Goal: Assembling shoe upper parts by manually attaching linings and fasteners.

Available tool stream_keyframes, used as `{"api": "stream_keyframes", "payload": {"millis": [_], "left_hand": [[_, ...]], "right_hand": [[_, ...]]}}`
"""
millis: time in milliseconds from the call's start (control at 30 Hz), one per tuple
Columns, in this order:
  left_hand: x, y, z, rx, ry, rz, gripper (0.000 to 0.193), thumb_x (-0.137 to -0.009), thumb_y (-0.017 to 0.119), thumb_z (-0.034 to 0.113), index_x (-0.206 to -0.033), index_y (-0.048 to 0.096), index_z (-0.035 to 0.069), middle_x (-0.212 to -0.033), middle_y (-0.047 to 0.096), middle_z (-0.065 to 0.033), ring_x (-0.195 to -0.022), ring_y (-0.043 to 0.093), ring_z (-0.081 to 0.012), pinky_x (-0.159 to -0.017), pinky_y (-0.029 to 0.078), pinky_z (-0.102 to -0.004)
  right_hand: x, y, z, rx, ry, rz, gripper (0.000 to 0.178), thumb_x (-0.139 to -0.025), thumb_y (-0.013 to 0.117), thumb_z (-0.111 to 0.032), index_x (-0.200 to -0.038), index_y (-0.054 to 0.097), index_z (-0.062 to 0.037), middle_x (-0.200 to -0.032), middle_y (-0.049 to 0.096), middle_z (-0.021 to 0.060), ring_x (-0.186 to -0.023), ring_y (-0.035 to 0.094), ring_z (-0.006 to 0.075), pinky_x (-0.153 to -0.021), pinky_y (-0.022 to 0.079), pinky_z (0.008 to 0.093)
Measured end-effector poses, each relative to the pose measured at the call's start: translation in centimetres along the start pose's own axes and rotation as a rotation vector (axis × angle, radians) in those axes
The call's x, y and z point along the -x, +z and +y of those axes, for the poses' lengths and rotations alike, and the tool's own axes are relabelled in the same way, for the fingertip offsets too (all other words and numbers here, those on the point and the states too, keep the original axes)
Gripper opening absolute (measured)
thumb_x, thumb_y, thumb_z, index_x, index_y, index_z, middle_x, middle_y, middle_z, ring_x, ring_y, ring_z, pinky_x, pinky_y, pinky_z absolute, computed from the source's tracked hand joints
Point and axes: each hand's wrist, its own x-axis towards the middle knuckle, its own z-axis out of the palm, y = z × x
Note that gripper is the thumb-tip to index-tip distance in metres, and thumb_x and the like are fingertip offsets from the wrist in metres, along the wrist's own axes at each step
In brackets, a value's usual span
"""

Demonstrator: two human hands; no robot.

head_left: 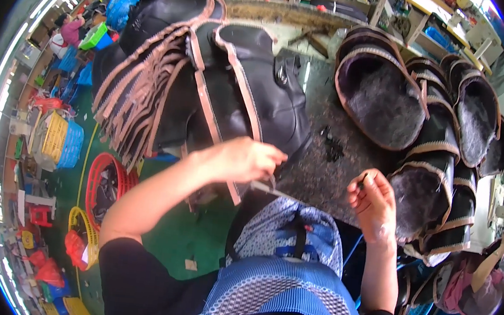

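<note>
My left hand (253, 160) is curled closed at the front edge of the workbench, beside a pile of flat black shoe uppers (208, 111) with tan zigzag-stitched edges. A thin, light, metal-looking piece (268, 187) shows just under its fingers; whether they grip it, I cannot tell. To the right, my right hand (375, 203) is raised over the bench's front edge, thumb and fingers pinched together. A tiny dark bit shows at its fingertips, too small to name. Close by on its right are sewn black shoe uppers (383, 100) with grey fuzzy lining, stacked inside one another.
The dark, worn workbench (346, 178) carries a black smear between the two piles. A red basket (108, 187) and a yellow basket (83, 227) stand on the green floor at left. Other people (70, 30) sit at far left and at lower right (480, 291).
</note>
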Motion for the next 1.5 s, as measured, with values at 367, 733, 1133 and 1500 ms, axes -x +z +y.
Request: {"api": "stream_keyframes", "payload": {"millis": [367,733,1133,1500], "left_hand": [[-3.2,3.0,4.4,0.322,-0.228,0.480,0.012,-0.093,0.064,0.008,-0.092,0.066,-0.004,-0.095,0.067,-0.0101,-0.078,0.065,-0.0196,-0.068,0.052,-0.0316],[-2.8,7.0,9.6,1.338,-0.527,0.670,0.023,-0.098,0.062,0.019,-0.105,0.064,-0.002,-0.078,0.067,-0.0069,-0.065,0.065,-0.0100,-0.054,0.051,-0.0205],[-6.3,5.7,8.4,1.619,-0.609,0.639,0.018,-0.095,0.065,0.016,-0.107,0.071,0.004,-0.094,0.072,-0.0093,-0.082,0.071,-0.0160,-0.075,0.060,-0.0286],[-9.4,2.6,8.4,1.519,-0.418,0.588,0.018,-0.090,0.069,0.007,-0.107,0.072,0.003,-0.097,0.072,-0.0056,-0.085,0.067,-0.0102,-0.076,0.057,-0.0247]], "right_hand": [[-2.4,3.3,2.7,-0.013,0.181,-0.085,0.013,-0.100,0.055,-0.013,-0.098,0.060,-0.0010,-0.113,0.065,0.0130,-0.104,0.067,0.0213,-0.088,0.056,0.0264],[-3.8,2.3,1.1,-0.457,0.310,-0.089,0.016,-0.098,0.054,-0.008,-0.101,0.060,0.0064,-0.100,0.068,0.0187,-0.089,0.071,0.0198,-0.079,0.060,0.0217],[-2.2,4.0,-0.8,-0.105,-0.059,-0.024,0.014,-0.100,0.056,-0.014,-0.100,0.061,-0.0006,-0.104,0.065,0.0109,-0.090,0.067,0.0151,-0.082,0.058,0.0250],[0.2,1.8,0.0,0.602,-0.577,0.128,0.013,-0.089,0.065,0.006,-0.101,0.060,0.0044,-0.098,0.061,0.0080,-0.082,0.063,0.0119,-0.070,0.054,0.0247]]}}
